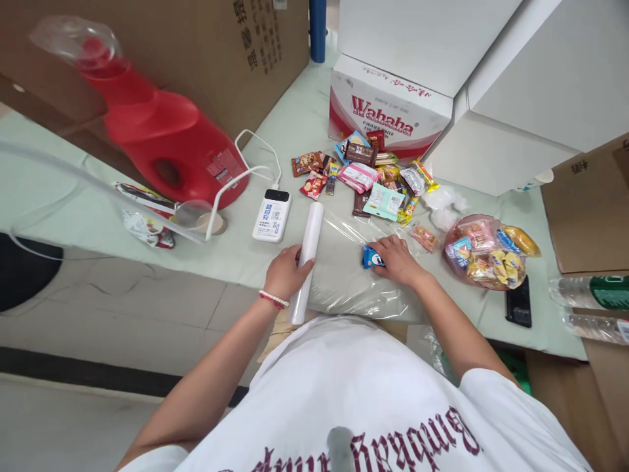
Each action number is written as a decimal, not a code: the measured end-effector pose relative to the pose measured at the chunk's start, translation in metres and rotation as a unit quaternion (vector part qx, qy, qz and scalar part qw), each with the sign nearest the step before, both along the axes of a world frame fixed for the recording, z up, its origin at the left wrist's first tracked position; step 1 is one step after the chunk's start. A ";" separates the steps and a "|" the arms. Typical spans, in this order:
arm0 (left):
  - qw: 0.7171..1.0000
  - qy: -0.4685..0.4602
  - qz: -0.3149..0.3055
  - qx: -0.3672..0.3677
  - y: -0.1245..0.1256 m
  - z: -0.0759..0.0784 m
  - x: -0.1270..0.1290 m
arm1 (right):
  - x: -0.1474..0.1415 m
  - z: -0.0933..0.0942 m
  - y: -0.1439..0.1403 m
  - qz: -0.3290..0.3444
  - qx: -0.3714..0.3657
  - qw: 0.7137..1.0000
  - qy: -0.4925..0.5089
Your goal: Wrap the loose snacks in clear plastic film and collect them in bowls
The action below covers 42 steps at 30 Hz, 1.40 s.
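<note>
Head view, looking down on pale green bench.

Left hand: clenched around white roll of plastic film, near front edge of bench; red-and-white bracelet on wrist. Roll lying roughly front to back, lower end overhanging front edge.

Clear film sheet: drawn out rightward from roll, flat on bench at front edge.

Right hand: palm down on film sheet, fingers grasping small blue snack packet resting on sheet.

Loose snack packets: heap behind sheet, toward back of bench, in front of Wahaha carton.

Filled clear bag of snacks: right of right hand, apart from it.

Black phone: near front edge, just beside filled bag.

White power bank: left of roll, cable attached.

Red jug: left part of bench, on its side.
</note>
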<state>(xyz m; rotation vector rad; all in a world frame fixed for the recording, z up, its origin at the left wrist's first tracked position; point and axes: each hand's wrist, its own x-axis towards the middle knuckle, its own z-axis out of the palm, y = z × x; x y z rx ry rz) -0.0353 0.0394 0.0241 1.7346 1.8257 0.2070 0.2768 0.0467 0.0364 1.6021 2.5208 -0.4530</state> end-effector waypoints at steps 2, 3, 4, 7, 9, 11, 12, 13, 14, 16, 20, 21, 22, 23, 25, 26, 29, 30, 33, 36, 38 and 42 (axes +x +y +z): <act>0.999 0.045 0.001 0.011 -0.001 0.005 0.003 | 0.003 0.000 0.001 0.004 -0.002 1.000 -0.007; 0.997 0.076 0.007 0.025 -0.002 0.007 0.007 | 0.004 0.001 0.002 0.006 -0.005 1.000 -0.011; 0.993 0.108 0.012 0.040 -0.003 0.008 0.012 | 0.005 0.002 0.003 0.007 -0.009 1.000 -0.014; 0.983 0.178 -0.002 0.052 -0.006 0.009 0.028 | -0.001 0.011 0.000 -0.004 0.002 1.000 -0.006; 0.980 0.195 -0.019 0.031 -0.005 0.009 0.034 | -0.019 0.017 -0.006 -0.027 0.054 0.998 0.025; 0.980 0.198 -0.021 0.018 -0.002 0.008 0.036 | -0.048 0.016 -0.016 -0.036 0.104 0.991 0.075; 0.980 0.196 -0.020 0.013 -0.001 0.009 0.035 | -0.065 0.012 -0.022 -0.032 0.115 0.988 0.100; 0.981 0.193 -0.017 0.009 0.001 0.009 0.033 | -0.082 0.004 -0.027 -0.024 0.113 0.986 0.121; 0.982 0.190 -0.015 0.005 0.002 0.009 0.030 | -0.097 -0.005 -0.032 -0.024 0.108 0.985 0.135; 0.983 0.182 -0.010 -0.008 0.004 0.011 0.024 | -0.117 -0.027 -0.037 -0.051 0.097 0.983 0.145; 0.985 0.170 0.002 -0.005 0.001 0.019 0.015 | -0.123 -0.060 -0.036 -0.089 0.090 0.982 0.141; 0.986 0.166 0.004 0.003 -0.001 0.022 0.015 | -0.121 -0.063 -0.035 -0.086 0.090 0.982 0.140; 0.987 0.160 0.003 0.012 -0.003 0.026 0.014 | -0.119 -0.065 -0.034 -0.082 0.089 0.983 0.139; 0.988 0.151 -0.002 0.020 -0.006 0.031 0.012 | -0.118 -0.066 -0.033 -0.080 0.089 0.983 0.139; 0.989 0.139 -0.006 0.049 -0.013 0.041 0.005 | -0.117 -0.067 -0.033 -0.081 0.093 0.982 0.142; 0.987 0.140 0.005 0.074 -0.017 0.047 -0.002 | -0.117 -0.067 -0.034 -0.083 0.096 0.981 0.143; 0.970 0.170 0.076 0.158 -0.025 0.064 -0.033 | -0.117 -0.069 -0.036 -0.085 0.102 0.980 0.145; 0.966 0.180 0.082 0.164 -0.026 0.068 -0.043 | -0.117 -0.069 -0.036 -0.082 0.101 0.981 0.144; 0.974 0.193 0.048 0.105 -0.025 0.071 -0.063 | -0.116 -0.068 -0.036 -0.080 0.099 0.982 0.142; 0.977 0.199 0.068 0.040 -0.017 0.059 -0.066 | -0.114 -0.065 -0.036 -0.079 0.101 0.979 0.156; 0.972 0.208 0.109 0.023 -0.011 0.048 -0.067 | -0.111 -0.062 -0.036 -0.074 0.103 0.976 0.177; 0.966 0.218 0.138 0.000 0.001 0.027 -0.077 | -0.110 -0.056 -0.036 -0.077 0.103 0.968 0.216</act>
